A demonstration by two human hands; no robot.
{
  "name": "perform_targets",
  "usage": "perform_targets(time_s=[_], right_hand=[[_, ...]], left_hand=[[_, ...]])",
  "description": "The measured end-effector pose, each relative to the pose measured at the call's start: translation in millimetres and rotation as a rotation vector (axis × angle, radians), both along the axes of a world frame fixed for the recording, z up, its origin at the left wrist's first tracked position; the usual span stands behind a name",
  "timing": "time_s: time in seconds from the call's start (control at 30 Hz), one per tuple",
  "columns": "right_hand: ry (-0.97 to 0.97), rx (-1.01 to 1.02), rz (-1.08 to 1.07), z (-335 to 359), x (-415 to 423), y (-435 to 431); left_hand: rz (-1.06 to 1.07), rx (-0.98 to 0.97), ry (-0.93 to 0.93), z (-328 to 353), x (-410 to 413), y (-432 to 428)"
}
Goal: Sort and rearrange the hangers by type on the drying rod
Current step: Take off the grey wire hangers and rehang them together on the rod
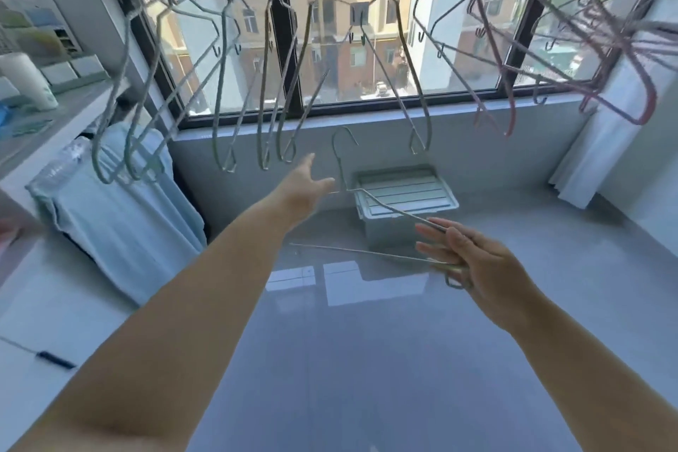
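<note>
Gripping a metal hanger [389, 207] above the storage box [405, 194], right hand [473, 264] closed; left hand [306, 183] open, beside its hook.

Lidded bin [405, 204], window [330, 29], perhaps covered appliance [121, 216]

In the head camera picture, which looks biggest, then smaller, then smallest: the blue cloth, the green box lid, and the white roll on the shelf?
1. Blue cloth, biggest.
2. Green box lid.
3. White roll, smallest, though it looks close to the lid, so that order is unsure.
</note>
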State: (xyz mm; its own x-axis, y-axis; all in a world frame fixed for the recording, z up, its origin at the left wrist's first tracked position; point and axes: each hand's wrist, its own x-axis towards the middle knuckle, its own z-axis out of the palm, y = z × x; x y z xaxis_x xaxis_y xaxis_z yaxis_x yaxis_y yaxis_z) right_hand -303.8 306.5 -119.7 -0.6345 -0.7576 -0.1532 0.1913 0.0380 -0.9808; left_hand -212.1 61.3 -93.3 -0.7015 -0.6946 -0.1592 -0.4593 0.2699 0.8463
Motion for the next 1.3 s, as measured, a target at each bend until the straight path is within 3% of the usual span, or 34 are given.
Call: perform_targets(time_s=[0.17, 0.27, 0.33, 0.5, 0.57, 0.67, 0.77, 0.97, 1.07, 1.3], right_hand=[[-0.029, -0.076, -0.051, -5, -29, 34], [-0.069, -0.129, -0.104, -2, -42, 43], [-0.031, -0.111, -0.154, -4, -50, 43], [0.332, 0.232, -0.557, -37, -72, 34], [0.41, 0.327, -0.581, -46, -66, 29], [0.49, 0.326, -0.449, -53, -41, 16], [0.568, 0.322, -0.182, -52, -7, -1], [0.57, 0.356, 0.255, -48, 65, -33], [0.508, 0.375, 0.322, -44, 87, -40], [0.531, 0.356, 0.216, -41, 85, -32]], left_hand=[[-0.19, -0.143, -0.229, -26, 14, -6], [-0.256, -0.17, -0.164, -38, 17, -7], [-0.272, -0.082, -0.058, -40, 16, -7], [-0.232, -0.033, -0.038, -50, 17, -5], [-0.213, -0.006, -0.047, -58, 17, -2], [-0.176, 0.099, -0.026, -68, 15, 4], [-0.085, 0.276, 0.023, -74, 11, 14], [0.13, 0.595, 0.255, -52, -14, 28], [0.185, 0.638, 0.347, -37, -26, 35], [0.214, 0.729, 0.484, -10, -35, 57]])
